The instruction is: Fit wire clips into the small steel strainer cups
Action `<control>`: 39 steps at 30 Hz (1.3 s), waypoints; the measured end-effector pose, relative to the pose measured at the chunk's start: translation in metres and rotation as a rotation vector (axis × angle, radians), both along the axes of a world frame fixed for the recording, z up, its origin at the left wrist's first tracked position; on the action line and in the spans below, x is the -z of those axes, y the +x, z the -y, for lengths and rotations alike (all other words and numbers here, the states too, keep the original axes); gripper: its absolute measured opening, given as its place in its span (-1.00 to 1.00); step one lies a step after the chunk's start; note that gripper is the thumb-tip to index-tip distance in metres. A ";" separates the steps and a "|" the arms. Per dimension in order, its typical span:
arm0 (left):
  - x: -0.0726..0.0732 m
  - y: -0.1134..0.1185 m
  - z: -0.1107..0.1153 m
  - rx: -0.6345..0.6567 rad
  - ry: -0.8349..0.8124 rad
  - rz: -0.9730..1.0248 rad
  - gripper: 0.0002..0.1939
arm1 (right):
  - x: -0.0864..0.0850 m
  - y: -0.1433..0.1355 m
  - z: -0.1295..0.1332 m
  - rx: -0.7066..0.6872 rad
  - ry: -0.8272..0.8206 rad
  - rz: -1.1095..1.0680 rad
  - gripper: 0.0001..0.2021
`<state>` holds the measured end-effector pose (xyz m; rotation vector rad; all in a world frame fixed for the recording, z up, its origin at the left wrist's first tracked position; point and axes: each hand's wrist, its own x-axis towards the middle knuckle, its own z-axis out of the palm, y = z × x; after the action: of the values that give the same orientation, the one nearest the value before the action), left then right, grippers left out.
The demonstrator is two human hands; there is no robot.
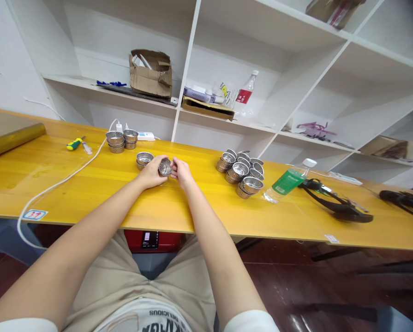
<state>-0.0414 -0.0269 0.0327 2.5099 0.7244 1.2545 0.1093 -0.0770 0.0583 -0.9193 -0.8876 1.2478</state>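
Note:
My left hand [151, 173] is wrapped round a small perforated metal cup [165, 167], which is tilted so that its inside shows. Close by the cup's right rim, my right hand [181, 171] has its fingers curled in a pinch; whatever it may hold is too small to make out. Just left of the held cup, another perforated cup stack [144, 159] stands on the yellow table, partly hidden by my left hand. Farther left are two short stacks of the same cups [115, 141]. To the right, several more stacked cups [240, 170] stand in a cluster.
A green-labelled bottle [289, 180] leans beside the right cluster, with a black strapped device [334, 203] beyond it. On the left lie a screwdriver [75, 144] and a white cable [71, 175] hanging over the table edge [130, 226]. White shelves [223, 50] rise behind.

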 end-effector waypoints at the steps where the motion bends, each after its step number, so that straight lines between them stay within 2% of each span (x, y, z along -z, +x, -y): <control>1: 0.000 0.000 0.001 -0.009 -0.013 0.008 -0.28 | 0.000 0.000 0.000 0.001 0.012 -0.015 -0.61; 10: 0.001 0.001 0.000 -0.085 -0.095 0.061 -0.27 | -0.002 -0.003 0.002 0.045 0.023 -0.069 -0.62; 30: 0.000 0.000 0.001 -0.099 -0.115 0.018 -0.20 | -0.002 -0.001 0.002 0.037 0.018 0.018 -0.63; 39: -0.005 -0.002 0.007 -0.111 -0.146 -0.011 -0.20 | -0.004 -0.002 0.001 0.056 0.003 -0.014 -0.61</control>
<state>-0.0434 -0.0337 0.0372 2.3903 0.9341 1.1769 0.1077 -0.0785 0.0624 -0.9257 -0.8474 1.2033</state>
